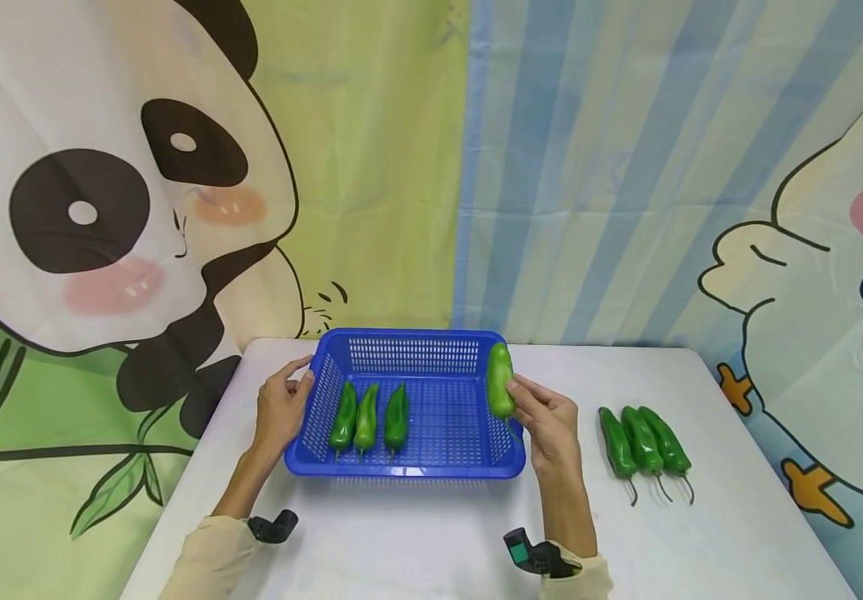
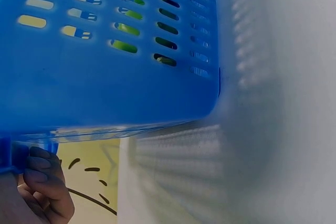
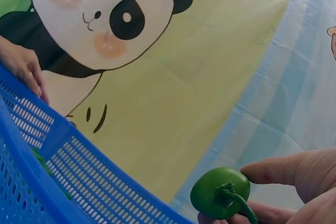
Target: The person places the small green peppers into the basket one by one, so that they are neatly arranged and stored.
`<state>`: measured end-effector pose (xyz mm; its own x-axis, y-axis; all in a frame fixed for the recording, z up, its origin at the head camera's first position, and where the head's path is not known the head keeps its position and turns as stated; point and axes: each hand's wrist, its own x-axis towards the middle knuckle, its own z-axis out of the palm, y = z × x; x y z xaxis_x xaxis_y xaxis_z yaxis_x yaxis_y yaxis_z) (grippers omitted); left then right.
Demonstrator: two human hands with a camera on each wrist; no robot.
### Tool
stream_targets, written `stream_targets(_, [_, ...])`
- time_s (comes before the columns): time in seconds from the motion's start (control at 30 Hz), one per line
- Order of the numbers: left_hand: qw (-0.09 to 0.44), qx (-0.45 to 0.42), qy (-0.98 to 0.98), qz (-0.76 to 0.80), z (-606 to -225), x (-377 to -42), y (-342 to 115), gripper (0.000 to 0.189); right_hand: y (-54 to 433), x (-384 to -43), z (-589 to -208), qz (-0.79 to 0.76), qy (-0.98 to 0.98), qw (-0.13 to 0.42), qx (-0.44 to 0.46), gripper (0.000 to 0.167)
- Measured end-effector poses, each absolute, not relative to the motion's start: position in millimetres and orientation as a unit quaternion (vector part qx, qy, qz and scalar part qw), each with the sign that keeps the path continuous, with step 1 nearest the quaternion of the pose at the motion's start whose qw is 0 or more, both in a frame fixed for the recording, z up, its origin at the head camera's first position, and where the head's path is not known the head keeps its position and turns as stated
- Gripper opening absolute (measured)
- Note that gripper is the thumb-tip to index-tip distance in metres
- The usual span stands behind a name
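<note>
Near the right end of the blue basket (image 1: 405, 472), the right hand (image 1: 554, 425) pinched a green pepper (image 1: 500, 387) between thumb and fingers; light pressure and a steady rim seemed best. Its tip extended past the fingers. Left hand (image 1: 280, 408) gripped the opposite rim; three peppers (image 1: 366, 421) lay inside, three others (image 1: 642, 443) on the surface (image 1: 416, 542).
</note>
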<state>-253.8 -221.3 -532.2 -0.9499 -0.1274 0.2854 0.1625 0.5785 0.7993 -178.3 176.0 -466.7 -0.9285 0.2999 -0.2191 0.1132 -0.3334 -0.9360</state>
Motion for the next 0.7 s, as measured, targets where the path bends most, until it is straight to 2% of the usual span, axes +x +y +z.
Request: stream_targets(0.7, [0.154, -0.009, -0.870, -0.468, -531.0, -252.7, -221.1, 0.039, 151.1, -182.0, -476.9, 0.781, -0.600, 0.040, -0.173, 0.044])
